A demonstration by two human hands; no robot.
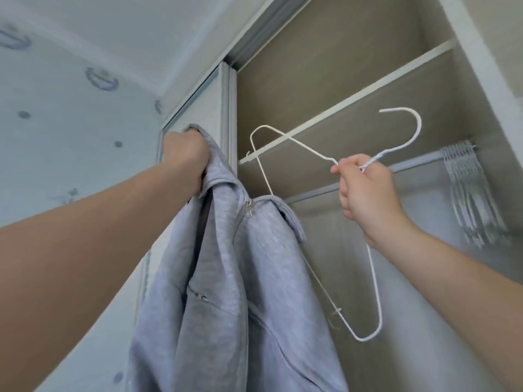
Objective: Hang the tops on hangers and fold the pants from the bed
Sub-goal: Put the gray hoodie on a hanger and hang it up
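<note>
— What's in the hands?
— The left hand grips a grey zip-up jacket by a bunched shoulder, and the jacket hangs down unzipped in front of the wardrobe opening.
— And the other?
— The right hand pinches a white wire hanger at its neck, tilted, with its long bar passing behind the jacket's collar.
— Farther in?
— A wardrobe rail, with spare hangers bunched at its right end, under a shelf.

We're in somebody's bedroom, looks like: open built-in wardrobe with a clothes rail, spare white hangers bunched on it, patterned wallpaper left of the wardrobe.
</note>
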